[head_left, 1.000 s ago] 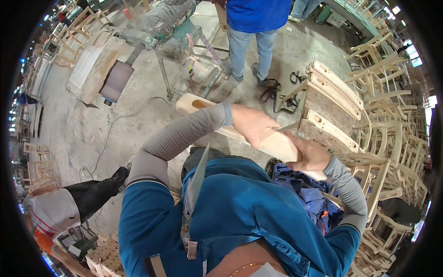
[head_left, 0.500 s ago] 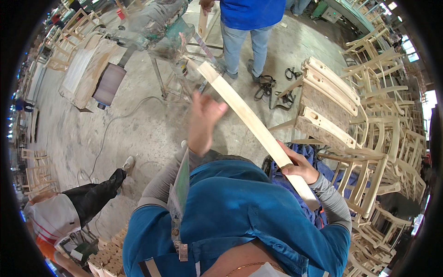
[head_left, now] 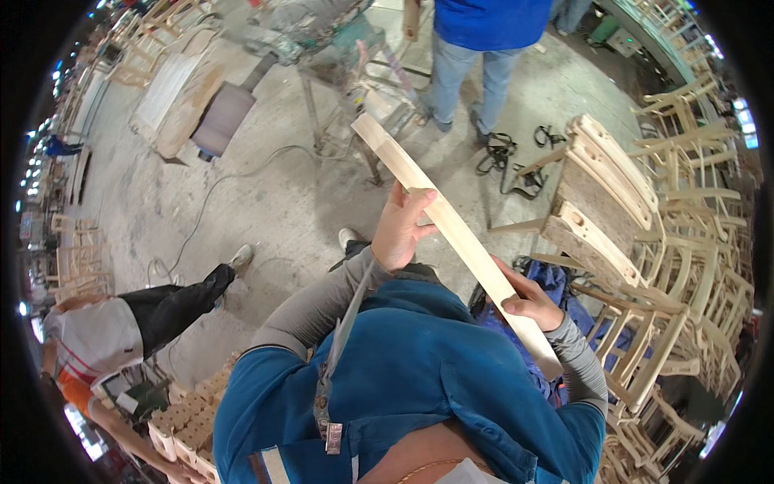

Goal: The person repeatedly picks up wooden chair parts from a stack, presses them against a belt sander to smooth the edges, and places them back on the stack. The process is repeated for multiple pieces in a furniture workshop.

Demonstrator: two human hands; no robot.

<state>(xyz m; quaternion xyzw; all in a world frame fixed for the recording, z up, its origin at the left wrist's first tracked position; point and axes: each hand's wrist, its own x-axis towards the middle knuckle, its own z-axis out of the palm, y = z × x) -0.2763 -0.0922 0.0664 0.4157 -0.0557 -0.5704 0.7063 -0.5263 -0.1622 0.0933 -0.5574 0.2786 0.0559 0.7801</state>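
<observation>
A long pale wooden bar (head_left: pixel 463 235) slants across in front of my body, its far end up to the left and its near end beside my right forearm. My left hand (head_left: pixel 403 226) grips it around the middle, thumb lying over the top face and other fingers at its side and underneath. Nearer to me, my right hand (head_left: pixel 534 300) is closed around the lower part, thumb on top. The far end of the bar has a squared section with a visible line across it.
A sanding machine with a grey-brown roller (head_left: pixel 227 121) stands ahead left. A person in a blue shirt (head_left: pixel 490 22) is beyond it. Curved wooden parts (head_left: pixel 598 242) lie on a stand at right, near stacked chair frames (head_left: pixel 685 266). Another person (head_left: pixel 101 335) is at left, by stacked wooden blocks (head_left: pixel 189 415).
My left hand, off the bar and blurred before, now holds its middle. The right hand keeps its grip. The surroundings have shifted rightward and downward in view.
</observation>
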